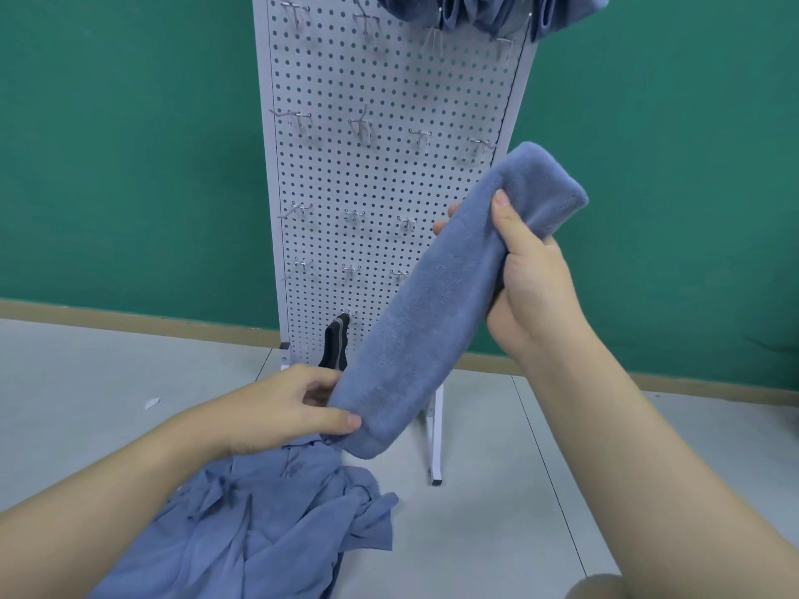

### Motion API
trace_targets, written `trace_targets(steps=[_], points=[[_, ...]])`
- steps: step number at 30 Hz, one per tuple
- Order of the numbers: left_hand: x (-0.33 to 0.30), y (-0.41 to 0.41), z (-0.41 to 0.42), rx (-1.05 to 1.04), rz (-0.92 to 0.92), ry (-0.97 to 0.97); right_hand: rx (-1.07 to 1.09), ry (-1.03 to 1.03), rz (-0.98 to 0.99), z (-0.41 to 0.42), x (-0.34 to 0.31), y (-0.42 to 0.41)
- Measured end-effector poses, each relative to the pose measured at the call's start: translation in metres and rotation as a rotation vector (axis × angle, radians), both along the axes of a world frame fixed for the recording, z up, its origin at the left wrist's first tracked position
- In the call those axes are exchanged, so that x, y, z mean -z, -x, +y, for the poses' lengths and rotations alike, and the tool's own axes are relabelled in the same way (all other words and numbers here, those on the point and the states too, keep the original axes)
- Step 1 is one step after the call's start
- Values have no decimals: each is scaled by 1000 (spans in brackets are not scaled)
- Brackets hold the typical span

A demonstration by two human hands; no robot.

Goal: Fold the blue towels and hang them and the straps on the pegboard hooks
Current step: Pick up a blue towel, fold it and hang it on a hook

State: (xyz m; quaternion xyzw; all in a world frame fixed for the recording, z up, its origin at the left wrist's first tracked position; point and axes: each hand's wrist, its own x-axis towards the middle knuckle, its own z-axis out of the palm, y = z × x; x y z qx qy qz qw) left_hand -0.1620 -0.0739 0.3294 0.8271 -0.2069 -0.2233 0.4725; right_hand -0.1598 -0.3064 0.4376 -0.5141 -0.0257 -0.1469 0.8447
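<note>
1. Green wall (129,144) behind, tan baseboard along its foot, pale grey table (497,533) in front.
2. Near left on the table: a crumpled pile of blue towels (268,525), unfolded, spreading to the near edge of view.
3. Left hand (281,408) just above that pile, thumb and curled fingers pinching the lower end of the folded blue towel (441,304).
4. Upright at centre, far side of the table: white pegboard (380,175) on thin white legs, rows of metal hooks (361,127) across it, most of them bare.
5. Low on the pegboard, just beyond the left hand: a black strap (335,345) hanging from a hook, its lower part hidden by the hand and the towel.
6. Folded into a long narrow band, held in the air in front of the pegboard, slanting from lower left up to upper right, both ends rounded.
7. Top of the pegboard, right of centre: hung blue towels (488,10) draped over the upper hooks, cut off by the top edge of view.
8. Right hand (527,278) wrapped round the towel's upper part, thumb lying on the near face, fingertips showing past the far edge.
</note>
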Motion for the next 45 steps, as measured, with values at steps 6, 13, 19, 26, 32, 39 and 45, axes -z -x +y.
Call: trace_targets(steps=[6, 13, 19, 26, 32, 39, 45], points=[[-6, 4, -12, -71, -151, 59, -31, 164, 43, 22, 17, -4], [-9, 9, -40, -301, -264, 352, 36, 147, 56, 46, 26, -8], [-15, 4, -34, -375, -292, 437, -173, 134, 116, 38, 20, -11], [-18, 5, -18, -328, -286, 396, -261, 212, 93, 38, 25, -6], [-20, 10, -14, -275, -248, 212, -24, 116, 16, 19, 11, -13], [-28, 12, -10, -162, -244, 116, 127, 137, -8, 0, 4, -8], [-14, 4, 2, -200, -189, 34, 189, 438, 91, 11, 21, -2]])
